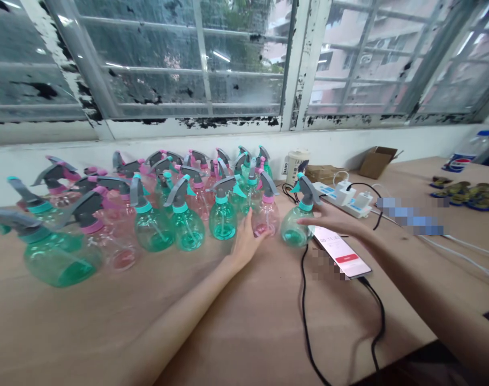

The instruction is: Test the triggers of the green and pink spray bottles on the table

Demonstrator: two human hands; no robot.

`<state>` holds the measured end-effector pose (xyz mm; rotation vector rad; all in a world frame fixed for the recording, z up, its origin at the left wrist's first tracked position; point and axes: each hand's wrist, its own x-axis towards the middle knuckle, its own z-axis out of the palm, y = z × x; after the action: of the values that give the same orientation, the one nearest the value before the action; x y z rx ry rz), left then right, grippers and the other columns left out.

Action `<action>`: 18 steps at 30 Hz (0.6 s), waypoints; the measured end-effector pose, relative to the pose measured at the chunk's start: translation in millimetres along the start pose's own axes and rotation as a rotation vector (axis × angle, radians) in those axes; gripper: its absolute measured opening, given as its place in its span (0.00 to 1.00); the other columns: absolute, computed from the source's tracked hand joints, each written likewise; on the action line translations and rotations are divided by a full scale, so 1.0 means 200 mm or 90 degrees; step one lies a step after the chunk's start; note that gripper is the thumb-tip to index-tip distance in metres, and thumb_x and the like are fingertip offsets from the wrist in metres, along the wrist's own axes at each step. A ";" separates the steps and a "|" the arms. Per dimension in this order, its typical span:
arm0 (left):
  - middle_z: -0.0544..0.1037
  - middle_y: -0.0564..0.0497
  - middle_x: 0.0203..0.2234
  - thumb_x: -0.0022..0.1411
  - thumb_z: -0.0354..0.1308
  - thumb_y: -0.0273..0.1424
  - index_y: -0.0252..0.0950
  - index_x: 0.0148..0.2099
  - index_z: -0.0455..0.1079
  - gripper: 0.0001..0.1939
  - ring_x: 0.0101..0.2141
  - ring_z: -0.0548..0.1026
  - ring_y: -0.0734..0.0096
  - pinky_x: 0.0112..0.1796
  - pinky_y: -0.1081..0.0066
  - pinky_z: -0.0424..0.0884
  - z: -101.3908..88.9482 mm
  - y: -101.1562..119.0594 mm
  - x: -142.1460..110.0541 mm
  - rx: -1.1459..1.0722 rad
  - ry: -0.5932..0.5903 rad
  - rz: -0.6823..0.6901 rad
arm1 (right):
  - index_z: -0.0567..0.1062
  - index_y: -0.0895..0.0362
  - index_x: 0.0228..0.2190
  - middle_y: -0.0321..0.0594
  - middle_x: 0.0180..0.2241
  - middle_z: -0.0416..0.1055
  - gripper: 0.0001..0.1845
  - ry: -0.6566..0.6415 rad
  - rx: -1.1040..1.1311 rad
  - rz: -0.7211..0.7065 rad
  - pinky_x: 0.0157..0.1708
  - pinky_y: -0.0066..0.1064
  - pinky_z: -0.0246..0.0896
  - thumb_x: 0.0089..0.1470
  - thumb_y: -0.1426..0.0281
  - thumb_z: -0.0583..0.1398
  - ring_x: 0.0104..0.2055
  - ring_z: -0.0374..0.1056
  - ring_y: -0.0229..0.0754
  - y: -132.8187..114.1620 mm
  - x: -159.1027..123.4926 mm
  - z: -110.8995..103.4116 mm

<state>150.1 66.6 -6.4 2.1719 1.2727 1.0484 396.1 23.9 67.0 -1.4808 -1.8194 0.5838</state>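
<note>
Several small spray bottles, green and pink with grey triggers, stand in a crowd on the wooden table (236,321). My left hand (246,238) lies with fingers stretched against a pink spray bottle (266,214) at the front of the group, touching its base. My right hand (328,219) reaches in from the right with flat, spread fingers beside a green spray bottle (297,222) that stands a little apart from the rest. Neither hand wraps round a bottle.
A phone (340,252) with a lit screen lies on the table under my right forearm, a black cable (304,311) running from it. Behind it sit a white power strip (344,198), a paper cup (294,163), a small open cardboard box (376,161) and a Pepsi bottle (465,153).
</note>
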 end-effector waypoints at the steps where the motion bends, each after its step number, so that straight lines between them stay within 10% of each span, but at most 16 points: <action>1: 0.61 0.32 0.61 0.60 0.62 0.38 0.31 0.68 0.43 0.43 0.62 0.59 0.51 0.57 0.53 0.60 0.01 -0.01 0.00 0.000 0.001 -0.001 | 0.72 0.52 0.48 0.43 0.49 0.72 0.29 -0.006 0.029 -0.002 0.50 0.45 0.64 0.45 0.54 0.66 0.50 0.69 0.54 -0.01 -0.02 0.01; 10: 0.59 0.29 0.62 0.67 0.52 0.36 0.28 0.68 0.42 0.34 0.62 0.59 0.50 0.58 0.49 0.59 0.00 -0.02 -0.06 0.021 -0.013 0.001 | 0.65 0.54 0.51 0.44 0.45 0.72 0.35 0.125 0.225 -0.014 0.49 0.45 0.64 0.44 0.55 0.67 0.49 0.69 0.51 -0.14 -0.05 0.11; 18: 0.68 0.39 0.57 0.64 0.53 0.31 0.37 0.64 0.54 0.27 0.54 0.71 0.55 0.53 0.53 0.68 -0.26 0.00 -0.42 0.030 -0.116 0.042 | 0.77 0.51 0.39 0.41 0.41 0.77 0.19 0.080 0.174 0.055 0.49 0.48 0.65 0.48 0.53 0.64 0.47 0.71 0.54 -0.23 -0.17 0.18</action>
<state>84.3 -6.5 -6.6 2.3002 1.1608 0.8303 341.7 -16.3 68.4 -1.3828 -1.5190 0.7341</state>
